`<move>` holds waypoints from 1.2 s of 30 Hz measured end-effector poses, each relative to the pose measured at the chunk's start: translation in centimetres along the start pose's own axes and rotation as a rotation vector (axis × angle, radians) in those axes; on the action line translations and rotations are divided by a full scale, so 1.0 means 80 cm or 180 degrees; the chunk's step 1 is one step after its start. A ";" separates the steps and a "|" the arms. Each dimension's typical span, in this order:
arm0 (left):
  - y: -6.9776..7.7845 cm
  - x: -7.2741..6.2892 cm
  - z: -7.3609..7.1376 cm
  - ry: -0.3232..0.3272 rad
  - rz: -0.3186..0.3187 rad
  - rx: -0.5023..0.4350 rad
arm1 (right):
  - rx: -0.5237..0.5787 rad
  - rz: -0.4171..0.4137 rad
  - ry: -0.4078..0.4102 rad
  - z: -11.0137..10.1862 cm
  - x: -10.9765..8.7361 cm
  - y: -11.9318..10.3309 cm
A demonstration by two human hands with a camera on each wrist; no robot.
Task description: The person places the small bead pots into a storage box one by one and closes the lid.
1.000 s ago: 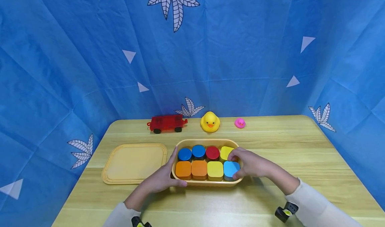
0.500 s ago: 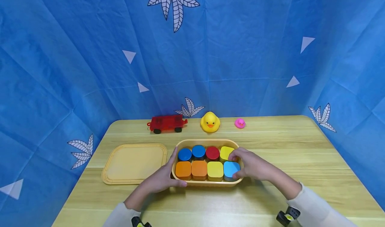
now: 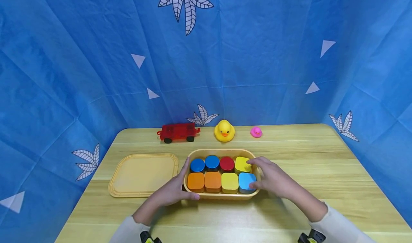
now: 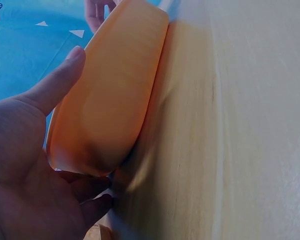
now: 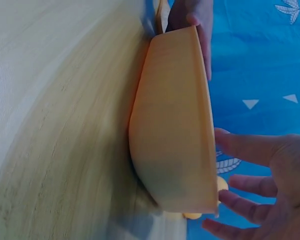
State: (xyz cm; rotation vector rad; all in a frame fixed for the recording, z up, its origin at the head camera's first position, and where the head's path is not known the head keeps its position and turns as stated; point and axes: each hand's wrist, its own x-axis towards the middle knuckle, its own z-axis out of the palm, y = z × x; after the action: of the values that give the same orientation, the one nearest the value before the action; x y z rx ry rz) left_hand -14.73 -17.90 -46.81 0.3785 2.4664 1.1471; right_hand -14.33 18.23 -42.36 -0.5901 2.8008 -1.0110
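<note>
A pale orange plastic box (image 3: 222, 196) stands on the table, filled with two rows of coloured blocks. Its back row has two blue round-topped blocks (image 3: 212, 162), a red round one (image 3: 226, 164) and a yellow square one (image 3: 242, 164). In front lie two orange blocks (image 3: 212, 181), a pale yellow one (image 3: 230, 183) and a light blue one (image 3: 247, 182). My left hand (image 3: 172, 190) holds the box's left end, thumb along the front wall. Over the right end hovers my right hand (image 3: 273, 176), fingers spread and relaxed, fingertips near the yellow and light blue blocks.
A flat lid (image 3: 143, 175) lies left of the box. Along the table's back edge stand a red toy wagon (image 3: 178, 132), a yellow rubber duck (image 3: 224, 131) and a small pink duck (image 3: 256, 132). A blue cloth (image 3: 257, 57) hangs behind the table.
My right hand has loosened its fingers from the yellow and light blue blocks and shifted slightly right. The left hand and the box have stayed in place.
</note>
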 end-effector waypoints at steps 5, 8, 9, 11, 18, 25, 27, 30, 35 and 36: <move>0.003 0.000 -0.001 -0.0015 -0.0002 -0.0039 | 0.0023 -0.0012 0.0162 -0.003 -0.007 -0.010; 0.005 0.000 -0.001 -0.0022 -0.0019 -0.0067 | 0.0123 -0.0043 0.0245 -0.001 -0.009 -0.016; 0.005 0.000 -0.001 -0.0025 -0.0033 -0.0070 | 0.0159 -0.0056 0.0262 0.001 -0.010 -0.018; 0.006 -0.001 -0.002 -0.0023 -0.0057 -0.0064 | 0.0230 -0.0038 0.0283 0.005 -0.010 -0.022; 0.006 -0.002 -0.004 0.0008 0.0002 0.0028 | 0.0432 0.0038 0.0255 0.027 -0.002 -0.044; -0.001 -0.017 -0.012 0.0124 0.0070 0.0000 | 0.0572 0.0094 0.0161 0.058 0.011 -0.082; -0.005 -0.026 -0.019 0.0180 0.0044 -0.0036 | 0.0622 0.0034 0.0118 0.068 0.016 -0.094; -0.016 -0.045 -0.033 0.0300 0.0043 -0.0022 | 0.0724 -0.0060 0.0002 0.081 0.024 -0.111; -0.045 -0.076 -0.067 0.0615 0.0098 0.0141 | 0.0829 -0.0096 -0.0183 0.105 0.040 -0.138; -0.050 -0.081 -0.074 0.0666 0.0068 0.0150 | 0.0850 -0.0088 -0.0217 0.110 0.043 -0.144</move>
State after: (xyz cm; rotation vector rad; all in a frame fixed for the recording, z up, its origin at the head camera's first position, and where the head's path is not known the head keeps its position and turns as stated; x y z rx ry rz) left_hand -12.03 -26.99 -44.91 0.3129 2.6795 1.1932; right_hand -11.77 3.56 -41.74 -0.6167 2.5459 -1.3153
